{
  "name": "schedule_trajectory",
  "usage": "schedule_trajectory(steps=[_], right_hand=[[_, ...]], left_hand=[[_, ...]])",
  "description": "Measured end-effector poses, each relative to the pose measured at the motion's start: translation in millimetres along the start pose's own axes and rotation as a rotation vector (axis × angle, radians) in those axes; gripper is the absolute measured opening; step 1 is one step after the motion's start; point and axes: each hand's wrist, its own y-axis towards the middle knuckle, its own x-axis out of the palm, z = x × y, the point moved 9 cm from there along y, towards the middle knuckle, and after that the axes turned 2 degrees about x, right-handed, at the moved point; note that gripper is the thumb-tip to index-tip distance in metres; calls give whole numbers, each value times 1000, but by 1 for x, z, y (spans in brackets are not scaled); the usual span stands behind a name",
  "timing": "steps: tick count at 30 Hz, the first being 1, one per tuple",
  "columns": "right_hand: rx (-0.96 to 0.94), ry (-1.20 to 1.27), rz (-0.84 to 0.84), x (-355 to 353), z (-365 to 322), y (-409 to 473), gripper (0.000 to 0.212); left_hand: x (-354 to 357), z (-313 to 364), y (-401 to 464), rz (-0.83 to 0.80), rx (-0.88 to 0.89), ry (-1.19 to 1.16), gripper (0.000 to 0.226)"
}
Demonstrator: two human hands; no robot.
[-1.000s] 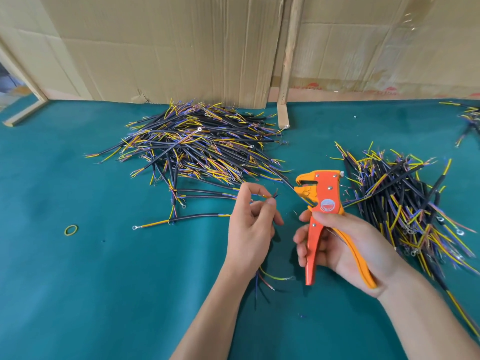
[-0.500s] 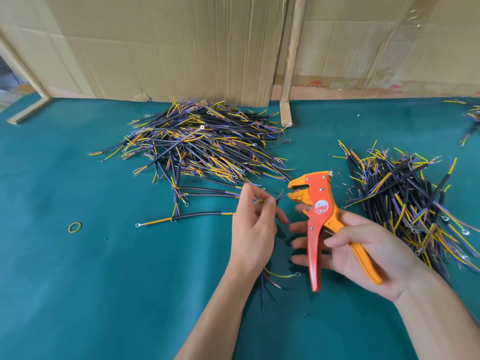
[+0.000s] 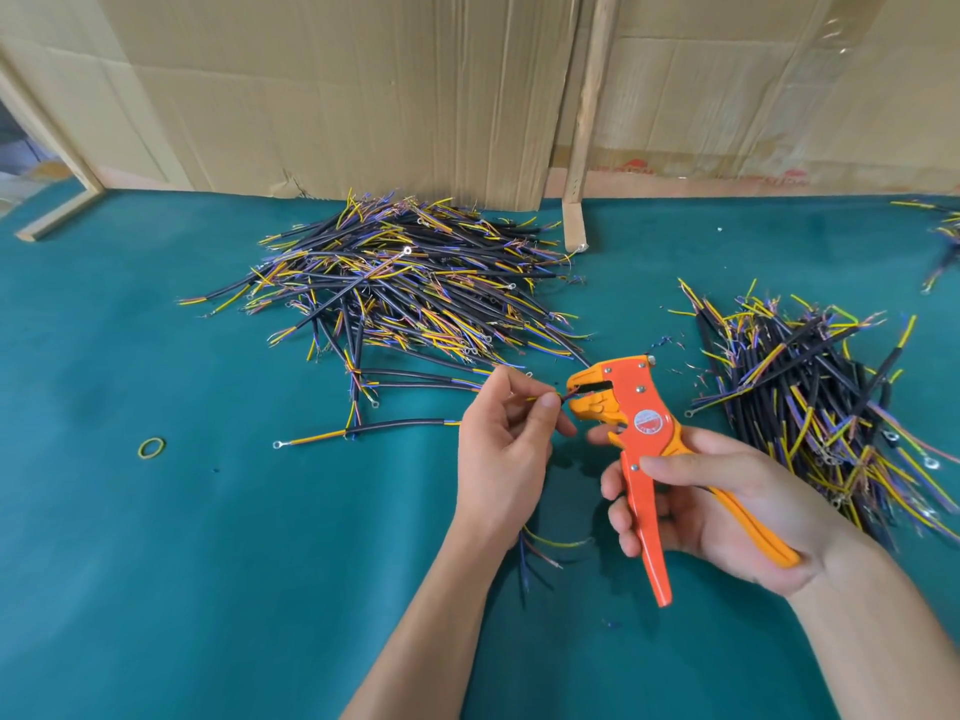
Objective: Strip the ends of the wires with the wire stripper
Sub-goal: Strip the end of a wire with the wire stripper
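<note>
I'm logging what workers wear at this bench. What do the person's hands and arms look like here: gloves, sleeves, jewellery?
Both are bare. The left hand and right hand wear no gloves, and no rings or watch show. Both forearms are uncovered down to the frame's bottom edge; no sleeve comes into view.

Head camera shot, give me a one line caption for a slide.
Left hand feeds a wire end into the orange wire stripper held by the right hand, between two wire piles.

Bright even daylight, soft faint shadows, sharp centre, wide-angle bending and slight blur at edges.
</note>
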Motion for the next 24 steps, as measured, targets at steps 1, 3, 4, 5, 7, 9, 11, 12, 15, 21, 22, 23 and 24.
schedule_trajectory(steps=[1, 3, 4, 5, 7, 9, 11, 12, 15, 21, 22, 23, 24], right_hand=[[-4, -2, -4, 1, -1, -1, 59], [-2, -8, -9, 2, -2, -2, 57], [1, -14, -8, 3, -2, -3, 56], [4, -21, -3, 3, -2, -3, 55], [8, -29, 19, 2, -1, -3, 55], [4, -32, 40, 1, -1, -2, 57], [0, -29, 48, 2, 0, -2, 57], [-4, -28, 50, 1, 0, -1, 56], [-30, -24, 50, 1, -3, -1, 53], [-34, -21, 22, -2, -4, -3, 64], [-29, -24, 14, -2, -3, -3, 64], [-24, -26, 7, -1, -2, -3, 64], [-20, -29, 3, -1, -2, -3, 64]], left_hand=[[0, 0, 0, -4, -1, 0, 11], [1, -1, 0, -7, -3, 2, 11], [1, -1, 0, -7, -3, 8, 10], [0, -1, 0, -7, -1, 15, 10], [1, 0, 0, -13, 2, 19, 11], [1, 1, 0, -17, 2, 20, 11], [1, 1, -1, -17, 2, 22, 10], [1, 1, -1, -17, 3, 23, 10], [0, 1, -1, -11, 4, 21, 10], [1, 0, 0, -18, 6, 33, 9], [1, 0, 0, -19, 7, 33, 10], [1, 0, 0, -19, 9, 34, 10], [1, 0, 0, -19, 10, 35, 10]])
